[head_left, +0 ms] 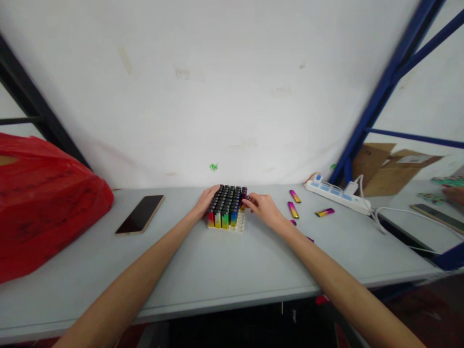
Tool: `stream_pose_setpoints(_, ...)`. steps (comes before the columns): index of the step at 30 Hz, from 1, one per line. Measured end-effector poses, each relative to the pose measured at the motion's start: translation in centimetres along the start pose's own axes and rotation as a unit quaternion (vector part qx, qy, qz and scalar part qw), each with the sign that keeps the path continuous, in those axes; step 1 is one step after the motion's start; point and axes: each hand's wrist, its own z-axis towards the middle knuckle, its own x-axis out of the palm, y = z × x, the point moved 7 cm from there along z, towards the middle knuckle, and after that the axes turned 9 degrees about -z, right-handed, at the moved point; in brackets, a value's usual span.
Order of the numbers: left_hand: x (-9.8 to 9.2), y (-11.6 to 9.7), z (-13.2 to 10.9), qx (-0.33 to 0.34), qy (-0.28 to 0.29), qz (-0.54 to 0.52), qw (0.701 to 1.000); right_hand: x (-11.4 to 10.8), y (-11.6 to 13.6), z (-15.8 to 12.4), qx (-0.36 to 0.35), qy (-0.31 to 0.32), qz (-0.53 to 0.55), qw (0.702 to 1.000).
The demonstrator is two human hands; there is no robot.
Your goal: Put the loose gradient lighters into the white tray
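Rows of lighters (225,220) with black tops and red, white, green, blue and purple bodies stand upright in a white holed rack (239,225). Bare holes show along its front right side. My left hand (206,202) is curled against the left side of the block, its fingertips at the back corner. At the right side, my right hand (264,207) pinches a dark-topped lighter (247,197) between thumb and fingers, over the rack's right column. How deep that lighter sits cannot be seen.
Several loose purple-and-yellow lighters (293,210) lie right of my right hand, some partly behind the forearm. A phone (140,214) and red plastic bag (50,203) are at left. A power strip (338,197), cardboard box (389,169) and another person's hand (454,195) are at right.
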Motion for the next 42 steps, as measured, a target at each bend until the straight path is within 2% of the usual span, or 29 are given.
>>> stream_pose_setpoints(6, -0.1, 0.1, 0.3, 0.009, 0.004, -0.001, 1.0, 0.3, 0.0, 0.3, 0.038, 0.012, -0.127, 0.991)
stream_pose_setpoints(10, -0.2, 0.2, 0.3, 0.013, 0.008, -0.004, 1.0, 0.2, -0.2, 0.2, 0.026, 0.051, -0.153, 0.987)
stream_pose_setpoints(12, -0.2, 0.3, 0.2, 0.008, 0.01, -0.012, 1.0, -0.6, -0.7, 0.1, 0.017, 0.056, -0.147, 0.987)
stream_pose_setpoints(15, 0.0, 0.2, 0.1, 0.004, 0.015, -0.021, 1.0, -3.1, -2.6, 0.0, 0.036, 0.029, -0.173, 0.984)
stream_pose_setpoints(18, 0.1, 0.1, -0.1, 0.007, 0.019, -0.026, 0.999, -5.5, -6.0, -0.5, 0.107, 0.023, -0.242, 0.964)
stream_pose_setpoints(21, 0.0, 0.1, 0.0, 0.008, 0.014, -0.021, 1.0, -7.5, -9.9, -1.9, 0.225, 0.033, -0.317, 0.921)
stream_pose_setpoints(25, -0.1, 0.3, 0.1, 0.009, 0.01, -0.014, 1.0, -8.1, -13.0, -4.0, 0.326, 0.128, -0.337, 0.874)
stream_pose_setpoints(28, -0.2, 0.5, 0.2, 0.003, 0.008, -0.021, 1.0, -7.4, -13.5, -4.7, 0.35, 0.198, -0.315, 0.859)
stream_pose_setpoints(32, -0.2, 0.4, 0.2, 0.006, 0.008, -0.025, 1.0, -6.1, -12.9, -3.8, 0.318, 0.201, -0.289, 0.88)
stream_pose_setpoints(35, -0.1, 0.3, 0.2, 0.012, 0.014, -0.02, 1.0, -4.9, -11.4, -2.3, 0.232, 0.177, -0.275, 0.916)
stream_pose_setpoints(37, -0.1, 0.3, 0.2, 0.014, 0.02, -0.017, 1.0, -4.7, -9.9, -1.3, 0.174, 0.131, -0.251, 0.943)
stream_pose_setpoints(40, 0.0, 0.4, 0.2, 0.015, 0.026, -0.014, 0.999, -4.6, -8.0, -0.7, 0.144, 0.047, -0.115, 0.982)
stream_pose_setpoints(42, -0.1, 0.4, 0.2, 0.011, 0.02, -0.017, 1.0, -4.1, -6.9, -0.6, 0.14, 0.013, 0.033, 0.99)
